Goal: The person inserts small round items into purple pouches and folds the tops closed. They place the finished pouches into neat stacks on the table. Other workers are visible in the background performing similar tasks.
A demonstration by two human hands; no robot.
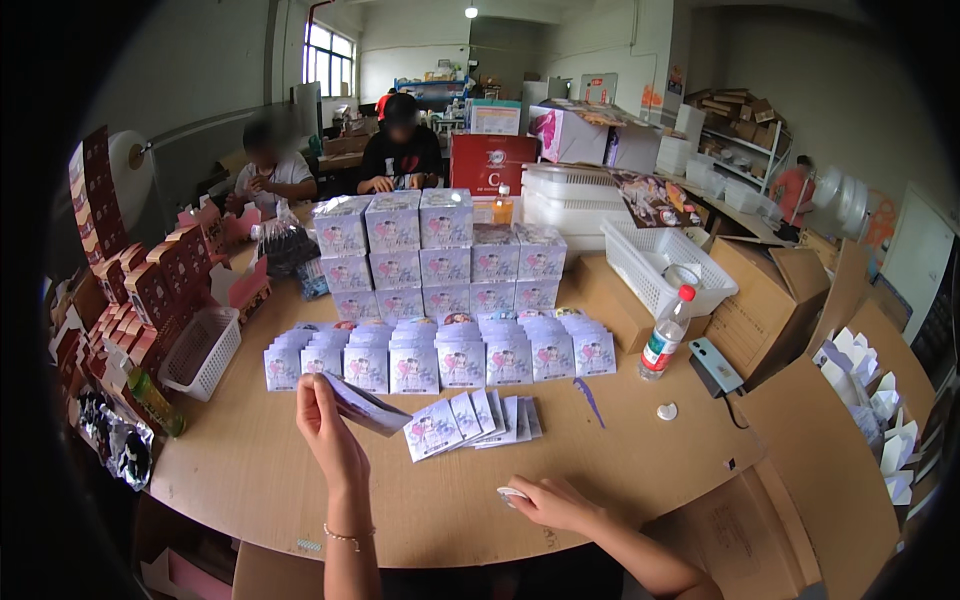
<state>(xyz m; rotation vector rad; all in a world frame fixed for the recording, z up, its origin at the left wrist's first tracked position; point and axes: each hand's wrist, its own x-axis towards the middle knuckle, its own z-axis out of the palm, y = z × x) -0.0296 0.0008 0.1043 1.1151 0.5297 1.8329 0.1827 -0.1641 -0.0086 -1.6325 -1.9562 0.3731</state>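
My left hand (332,432) is raised above the table, its fingers pinching a lilac printed packet (368,408) by one end. Close to the table's near edge, my right hand (552,503) grips a small round whitish disc (511,495), partly covered by the fingers. Between and beyond my hands lies a fanned pile of lilac packets (435,428). Farther back, several columns of overlapping packets (440,362) run across the table. Behind those columns stand stacked lilac cube boxes (445,222).
To the right stand a white basket (640,262), a water bottle (664,338), a phone (716,368) and a cardboard box (765,305). A small white piece (667,411) and purple strip (590,402) lie nearby. Leftward are a white basket (203,352) and red cartons (165,280). Two people sit opposite.
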